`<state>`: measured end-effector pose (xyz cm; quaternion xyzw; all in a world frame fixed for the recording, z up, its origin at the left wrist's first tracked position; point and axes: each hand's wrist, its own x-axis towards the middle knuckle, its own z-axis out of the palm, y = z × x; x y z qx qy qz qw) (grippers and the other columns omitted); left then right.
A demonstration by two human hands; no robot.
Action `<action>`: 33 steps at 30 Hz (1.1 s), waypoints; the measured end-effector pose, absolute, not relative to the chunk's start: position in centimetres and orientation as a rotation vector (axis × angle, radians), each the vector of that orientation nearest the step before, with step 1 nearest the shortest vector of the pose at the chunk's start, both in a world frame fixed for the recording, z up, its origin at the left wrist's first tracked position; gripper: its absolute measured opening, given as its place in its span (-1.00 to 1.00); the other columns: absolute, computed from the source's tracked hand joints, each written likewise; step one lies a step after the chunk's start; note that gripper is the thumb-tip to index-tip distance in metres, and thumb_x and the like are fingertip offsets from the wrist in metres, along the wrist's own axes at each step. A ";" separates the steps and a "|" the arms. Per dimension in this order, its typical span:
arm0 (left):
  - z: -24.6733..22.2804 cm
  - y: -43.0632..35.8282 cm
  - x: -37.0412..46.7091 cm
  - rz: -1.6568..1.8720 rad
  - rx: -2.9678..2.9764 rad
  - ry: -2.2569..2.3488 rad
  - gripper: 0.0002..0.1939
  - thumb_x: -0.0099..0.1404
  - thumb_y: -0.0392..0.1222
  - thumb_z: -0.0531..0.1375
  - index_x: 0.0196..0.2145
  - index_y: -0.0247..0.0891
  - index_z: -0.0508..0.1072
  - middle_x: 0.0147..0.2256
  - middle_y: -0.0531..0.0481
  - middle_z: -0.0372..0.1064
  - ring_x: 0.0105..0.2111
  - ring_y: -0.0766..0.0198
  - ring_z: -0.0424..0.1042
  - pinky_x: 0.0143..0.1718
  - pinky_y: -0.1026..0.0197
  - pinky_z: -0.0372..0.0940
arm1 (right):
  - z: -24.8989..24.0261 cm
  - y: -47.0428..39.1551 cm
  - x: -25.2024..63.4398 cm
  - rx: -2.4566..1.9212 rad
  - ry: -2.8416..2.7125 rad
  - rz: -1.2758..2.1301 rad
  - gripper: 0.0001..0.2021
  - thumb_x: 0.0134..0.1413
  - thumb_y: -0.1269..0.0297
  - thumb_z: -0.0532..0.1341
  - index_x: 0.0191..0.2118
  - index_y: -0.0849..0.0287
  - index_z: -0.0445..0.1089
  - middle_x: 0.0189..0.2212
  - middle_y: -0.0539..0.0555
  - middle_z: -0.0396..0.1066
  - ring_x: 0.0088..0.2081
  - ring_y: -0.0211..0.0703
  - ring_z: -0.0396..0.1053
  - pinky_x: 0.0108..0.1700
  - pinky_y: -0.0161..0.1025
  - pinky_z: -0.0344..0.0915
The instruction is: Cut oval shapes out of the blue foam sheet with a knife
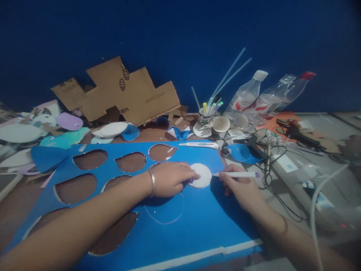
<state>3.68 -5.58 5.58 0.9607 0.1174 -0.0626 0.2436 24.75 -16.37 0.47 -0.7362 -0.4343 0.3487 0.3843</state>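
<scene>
A blue board point(197, 222) with several leaf-shaped holes lies on the table. On it rests a round white disc point(202, 175). My left hand point(169, 178), with a silver bangle at the wrist, presses a fingertip on the disc's left side; something purple shows under its fingers. My right hand point(237, 186) is closed round a white marker point(242, 174) with a purple end, its tip at the disc's right edge. Below the disc, a drawn curved outline marks the board. A white craft knife point(199, 145) lies near the board's back edge.
Cut cardboard point(113, 94) leans at the back. A cup of pens and sticks point(205, 119) and plastic bottles point(244, 94) stand right of it. Foam cutouts point(19, 132) crowd the left; black cables point(272, 188) and a glue gun point(301, 135) lie right.
</scene>
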 end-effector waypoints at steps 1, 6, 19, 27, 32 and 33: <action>5.7 -5.7 3.7 -0.177 2.643 0.322 -0.56 0.05 -0.42 -0.04 -0.10 -0.18 0.29 -0.15 -0.02 0.34 -0.10 0.19 0.26 -0.20 0.20 0.20 | 0.3 -16.1 24.9 -1.854 -1.087 0.891 -0.78 -0.06 0.11 0.14 -0.47 0.16 0.23 -0.65 -0.11 0.25 -0.72 -0.32 0.24 -0.69 -0.38 0.10; 6.0 -6.6 3.5 -0.190 2.769 0.351 -0.60 0.09 -0.35 0.01 -0.08 -0.19 0.27 -0.13 -0.08 0.31 -0.16 0.17 0.30 -0.26 0.21 0.21 | -0.1 -14.4 25.0 -1.790 -1.099 0.860 -0.79 -0.09 0.10 0.16 -0.48 0.16 0.25 -0.67 -0.10 0.26 -0.70 -0.31 0.24 -0.67 -0.35 0.13; 5.5 -7.6 3.6 -0.223 2.871 0.390 -0.60 0.10 -0.31 0.02 -0.05 -0.18 0.21 -0.14 -0.08 0.31 -0.23 0.18 0.33 -0.43 0.23 0.18 | 0.2 -10.5 24.5 -1.610 -1.060 1.124 -0.81 -0.17 0.19 0.23 -0.51 0.19 0.25 -0.62 0.00 0.34 -0.62 -0.31 0.24 -0.65 -0.39 0.21; 5.3 -7.7 3.6 -0.220 2.868 0.401 -0.63 0.10 -0.32 0.04 -0.09 -0.24 0.25 -0.16 -0.12 0.31 -0.21 0.19 0.32 -0.36 0.23 0.19 | -0.2 -10.6 25.0 -1.633 -1.131 1.085 -0.82 -0.15 0.23 0.22 -0.54 0.19 0.24 -0.64 -0.03 0.32 -0.66 -0.34 0.18 -0.70 -0.41 0.12; 5.2 -7.5 3.5 -0.225 2.857 0.370 -0.62 0.11 -0.31 0.05 -0.07 -0.21 0.23 -0.14 -0.11 0.30 -0.20 0.19 0.32 -0.34 0.23 0.20 | 0.4 -11.9 25.5 -1.698 -1.119 1.082 -0.83 -0.13 0.23 0.21 -0.53 0.19 0.23 -0.63 -0.04 0.32 -0.67 -0.35 0.18 -0.68 -0.39 0.11; 5.1 -7.5 3.5 -0.222 2.859 0.367 -0.61 0.11 -0.31 0.05 -0.06 -0.20 0.23 -0.14 -0.11 0.30 -0.20 0.19 0.32 -0.34 0.23 0.20 | 0.7 -12.3 25.5 -1.730 -1.117 1.065 -0.84 -0.12 0.23 0.20 -0.53 0.19 0.24 -0.63 -0.04 0.32 -0.68 -0.35 0.18 -0.67 -0.39 0.11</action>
